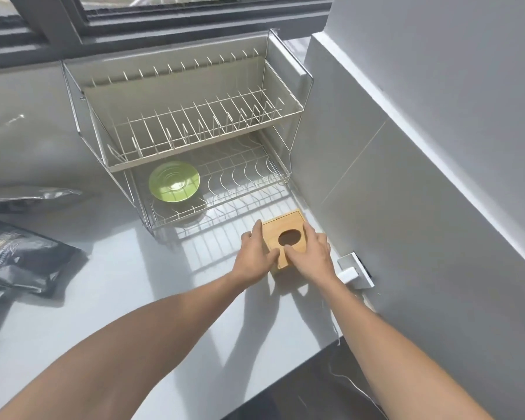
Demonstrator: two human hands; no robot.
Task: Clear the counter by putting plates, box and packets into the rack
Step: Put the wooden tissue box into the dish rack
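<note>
Head view looks down on a pale counter (109, 298) with a two-tier wire rack (194, 140) standing against the window wall, and everything else is placed from that rack. Just in front of its right front corner sits a wooden box (285, 237) with an oval hole in its lid, its far edge close to the rack's lower front rail and its right edge near the tiled side wall. Both hands are on the box: the left hand (256, 257) grips the left side with fingers spread along the edge and thumb on the lid, while the right hand (311, 253) covers the right side, fingers curled over the far corner and thumb near the hole. Inside the rack's lower tier, at its left end, lies a green plate (174, 181); the remaining wires to its right are bare, as is the upper tier. Well to the left of the rack, dark packets (22, 256) lie at the counter's left edge. A white wall socket (353, 269) sits right of the box, beside the right wrist
</note>
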